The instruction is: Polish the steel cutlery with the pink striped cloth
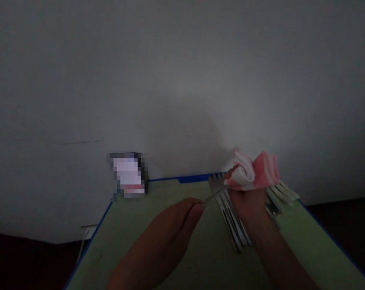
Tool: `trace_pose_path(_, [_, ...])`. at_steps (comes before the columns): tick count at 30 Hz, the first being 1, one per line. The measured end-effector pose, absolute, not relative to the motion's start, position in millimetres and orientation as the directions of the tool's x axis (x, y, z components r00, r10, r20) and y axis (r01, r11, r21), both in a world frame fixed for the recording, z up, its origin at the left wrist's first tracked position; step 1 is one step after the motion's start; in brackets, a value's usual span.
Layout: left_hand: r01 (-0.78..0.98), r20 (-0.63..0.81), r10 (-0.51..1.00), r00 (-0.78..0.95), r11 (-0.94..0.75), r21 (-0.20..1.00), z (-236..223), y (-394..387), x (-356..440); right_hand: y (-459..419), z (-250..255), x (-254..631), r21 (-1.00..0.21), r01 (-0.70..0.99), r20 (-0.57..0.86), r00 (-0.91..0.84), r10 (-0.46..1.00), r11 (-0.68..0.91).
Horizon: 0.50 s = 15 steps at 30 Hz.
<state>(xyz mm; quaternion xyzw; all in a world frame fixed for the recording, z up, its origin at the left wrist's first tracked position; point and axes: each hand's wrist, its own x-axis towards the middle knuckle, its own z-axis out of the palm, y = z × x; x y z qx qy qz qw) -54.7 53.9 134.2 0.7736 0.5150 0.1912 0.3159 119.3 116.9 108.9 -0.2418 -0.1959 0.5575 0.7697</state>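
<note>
My left hand (182, 221) is closed, pinching the thin metal handle of a piece of cutlery (214, 195). The cutlery's other end is hidden in a pink and white cloth (262, 173), so its kind cannot be told. My right hand (245, 201) grips this cloth, which is bunched around its fingers. Several metal forks (229, 217) lie side by side on the table beneath my hands, tines toward the wall. Right of my right wrist lies more metal cutlery (273, 203), partly hidden by the hand, beside several light-looking handles (286, 191).
A phone (129, 175), blurred out by pixels, leans at the table's back left corner. The green table (158, 193) has a blue edge and stands against a grey wall (182, 80). A white cable (82, 241) hangs by the left edge.
</note>
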Motion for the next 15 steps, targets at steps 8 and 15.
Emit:
trace_pose_path(8, [0.747, -0.056, 0.891, 0.451, -0.342, 0.57, 129.0, 58.8, -47.2, 101.0, 115.4, 108.4, -0.439, -0.869, 0.018, 0.245, 0.969, 0.228])
trace_pose_path(15, [0.802, -0.05, 0.893, 0.448, -0.376, 0.464, 122.3, 60.2, -45.0, 89.2, 101.7, 71.9, -0.527, -0.84, -0.237, 0.29, 0.927, 0.128])
